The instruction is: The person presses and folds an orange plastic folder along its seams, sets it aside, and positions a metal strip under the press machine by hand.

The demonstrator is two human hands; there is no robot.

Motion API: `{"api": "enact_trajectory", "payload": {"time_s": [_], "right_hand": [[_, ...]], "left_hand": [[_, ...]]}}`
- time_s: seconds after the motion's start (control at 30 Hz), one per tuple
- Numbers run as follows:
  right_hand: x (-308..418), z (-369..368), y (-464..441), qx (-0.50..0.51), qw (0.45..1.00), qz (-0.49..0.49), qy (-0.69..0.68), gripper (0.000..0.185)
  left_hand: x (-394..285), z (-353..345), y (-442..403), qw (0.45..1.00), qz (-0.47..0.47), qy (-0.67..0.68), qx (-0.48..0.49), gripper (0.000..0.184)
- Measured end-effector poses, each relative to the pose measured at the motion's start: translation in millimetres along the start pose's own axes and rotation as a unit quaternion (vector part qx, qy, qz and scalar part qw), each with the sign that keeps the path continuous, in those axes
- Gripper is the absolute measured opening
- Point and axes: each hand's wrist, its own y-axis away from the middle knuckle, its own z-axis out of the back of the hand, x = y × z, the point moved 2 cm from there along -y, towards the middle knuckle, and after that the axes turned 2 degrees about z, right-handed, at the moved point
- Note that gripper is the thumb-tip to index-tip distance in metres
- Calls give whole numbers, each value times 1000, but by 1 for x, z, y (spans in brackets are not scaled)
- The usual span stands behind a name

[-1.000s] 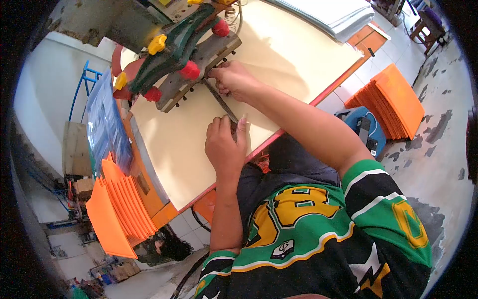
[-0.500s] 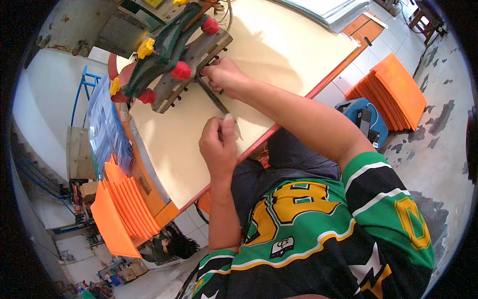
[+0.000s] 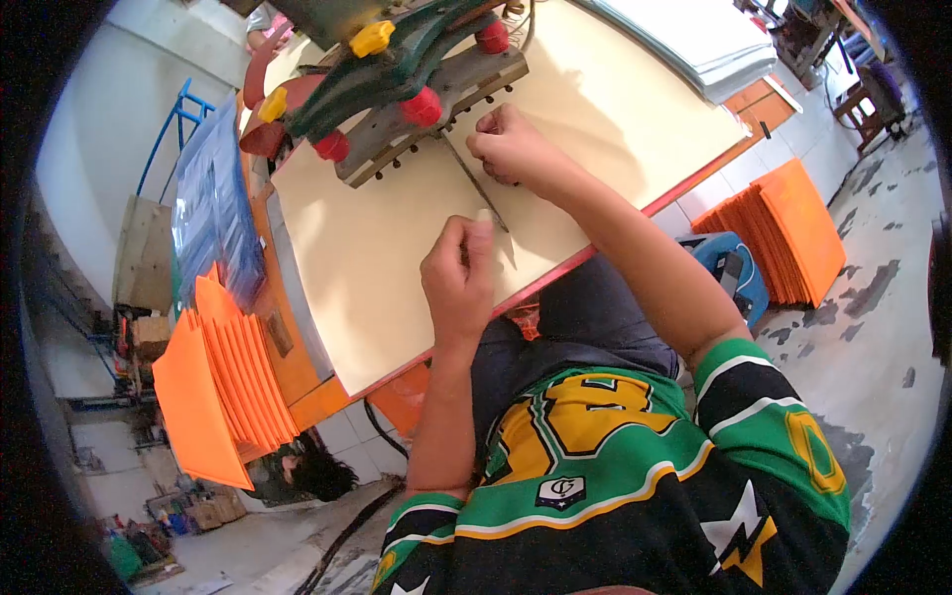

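My left hand [image 3: 458,273] is over the cream tabletop, fingers curled and thumb up. Right beside its thumb lies the lower end of a long, thin dark metal tool [image 3: 470,178]; whether the hand touches it I cannot tell. The tool's upper end reaches a row of small bolts [image 3: 416,150] along a metal bar [image 3: 446,109] under the dark green machine head [image 3: 367,79]. My right hand [image 3: 516,149] is closed in a pinch close to these bolts, right of the tool. Whatever sits in its fingers is hidden.
Stacked sheets [image 3: 684,40] lie at the tabletop's far right. Orange folded pieces [image 3: 223,387] and clear plastic sheets [image 3: 213,223] are on the left. An orange stack [image 3: 778,233] stands right, near a blue stool [image 3: 739,268]. Red and yellow knobs [image 3: 372,38] stick out of the machine.
The view has shifted, so the machine appears further right and higher. My right hand has come away from the tool's upper end. The tool now looks thinner and its lower end shows beside my left thumb.
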Motion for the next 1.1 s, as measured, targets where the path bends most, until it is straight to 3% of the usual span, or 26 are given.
{"api": "enact_trajectory", "payload": {"time_s": [0.07, 0.13, 0.33, 0.43, 0.57, 0.73, 1.1], "right_hand": [[-2, 1, 2, 21, 999, 9, -31, 18], [-7, 1, 2, 19, 985, 10, -170, 23], [-5, -2, 3, 34, 959, 10, -281, 29], [-1, -2, 8, -16, 957, 19, -289, 29], [-7, -1, 0, -10, 962, 33, -270, 30], [0, 6, 3, -51, 981, 81, -170, 24], [7, -9, 12, -99, 986, 62, -121, 27]], "left_hand": [[-15, -2, -1, 995, 11, -93, 45, 38], [-10, -4, 0, 995, -9, -96, 38, 39], [-7, -4, 0, 992, -25, -116, 36, 41], [-7, -4, 0, 992, -28, -114, 37, 41], [-6, -4, -1, 987, -19, -151, 46, 38], [-8, -5, -2, 984, -40, -171, 31, 36], [-4, -6, -1, 986, -30, -162, 35, 39]]}}
